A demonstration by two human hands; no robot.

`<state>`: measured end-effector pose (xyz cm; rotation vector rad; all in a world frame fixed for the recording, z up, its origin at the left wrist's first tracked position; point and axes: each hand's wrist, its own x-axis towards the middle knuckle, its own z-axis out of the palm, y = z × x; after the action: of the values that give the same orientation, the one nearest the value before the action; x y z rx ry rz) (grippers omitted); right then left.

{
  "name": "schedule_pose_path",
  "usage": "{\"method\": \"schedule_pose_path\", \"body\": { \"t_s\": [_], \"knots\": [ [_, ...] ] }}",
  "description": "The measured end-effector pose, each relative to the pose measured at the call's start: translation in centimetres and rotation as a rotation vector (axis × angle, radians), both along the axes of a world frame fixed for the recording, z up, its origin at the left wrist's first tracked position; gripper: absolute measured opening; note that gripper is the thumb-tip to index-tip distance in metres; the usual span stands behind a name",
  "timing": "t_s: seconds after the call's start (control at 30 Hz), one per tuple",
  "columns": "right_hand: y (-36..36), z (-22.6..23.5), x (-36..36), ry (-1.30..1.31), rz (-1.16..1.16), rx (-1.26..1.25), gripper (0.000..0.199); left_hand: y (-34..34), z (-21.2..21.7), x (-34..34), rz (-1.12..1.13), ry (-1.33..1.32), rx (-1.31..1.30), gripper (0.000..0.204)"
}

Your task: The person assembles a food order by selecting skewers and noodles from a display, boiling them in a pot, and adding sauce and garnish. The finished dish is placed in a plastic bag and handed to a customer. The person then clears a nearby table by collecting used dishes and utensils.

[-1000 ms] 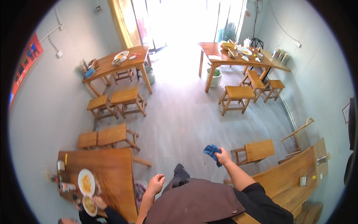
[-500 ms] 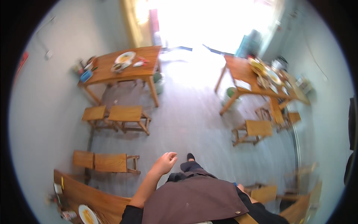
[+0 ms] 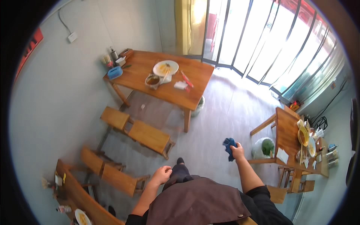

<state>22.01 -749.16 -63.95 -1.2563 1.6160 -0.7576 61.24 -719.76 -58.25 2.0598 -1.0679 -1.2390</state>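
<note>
A crumpled dark blue cloth (image 3: 229,149) hangs from my right hand (image 3: 237,151), its fingers closed on it, held out over the floor. My left hand (image 3: 162,175) is in front of my brown apron (image 3: 198,198), fingers curled in, with nothing visible in them. Ahead to the left stands a wooden table (image 3: 150,58), out of reach of both hands. On it lie a white oval plate (image 3: 165,68) with food remains, a bowl of brown sauce (image 3: 152,80), crumpled tissues (image 3: 180,85) and a red packet (image 3: 186,78).
Wooden stools (image 3: 150,137) line the left side. At right, another table (image 3: 284,140) carries used dishes, with a lined waste bin (image 3: 263,148) beside it. A third table (image 3: 88,193) with a plate (image 3: 81,216) is at lower left. Glass folding doors (image 3: 262,45) stand at the back.
My view has turned right and come nearer the far left table. My right hand, mostly hidden at my side before, is now stretched forward with the blue cloth. My left hand stays curled.
</note>
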Motion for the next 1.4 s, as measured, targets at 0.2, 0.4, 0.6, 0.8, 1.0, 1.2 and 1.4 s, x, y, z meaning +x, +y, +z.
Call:
{"method": "schedule_pose_path", "body": {
  "t_s": [0.2, 0.4, 0.6, 0.8, 1.0, 1.2, 1.4],
  "knots": [
    [-12.9, 4.4, 12.8, -0.199, -0.04, 0.119, 0.037, -18.0, -2.9, 8.6, -0.011, 0.036, -0.088, 0.037],
    [-29.0, 5.5, 19.7, -0.202, 0.103, 0.011, 0.032, -33.1, -3.3, 13.5, 0.033, 0.048, -0.154, 0.034],
    [-47.0, 4.5, 30.1, 0.323, 0.339, -0.155, 0.053, -43.6, -3.3, 14.0, 0.158, -0.07, -0.082, 0.039],
    [-51.6, 3.7, 39.9, 0.572, 0.786, -0.203, 0.065, -56.5, -2.0, 13.0, 0.189, -0.387, -0.039, 0.075],
    [-51.6, -1.0, 47.2, 0.56, 0.841, -0.096, 0.058, -65.9, -5.9, 13.5, 0.2, -0.496, 0.054, 0.068],
    [-51.9, -5.3, 46.4, 0.494, 0.981, -0.136, 0.027, -66.5, -9.6, 15.7, 0.222, -0.354, -0.013, 0.024],
    [-53.4, -5.5, 45.0, 0.253, 0.682, 0.124, 0.021, -67.6, -7.8, 20.2, 0.64, -0.219, -0.177, 0.021]
  ]
}}
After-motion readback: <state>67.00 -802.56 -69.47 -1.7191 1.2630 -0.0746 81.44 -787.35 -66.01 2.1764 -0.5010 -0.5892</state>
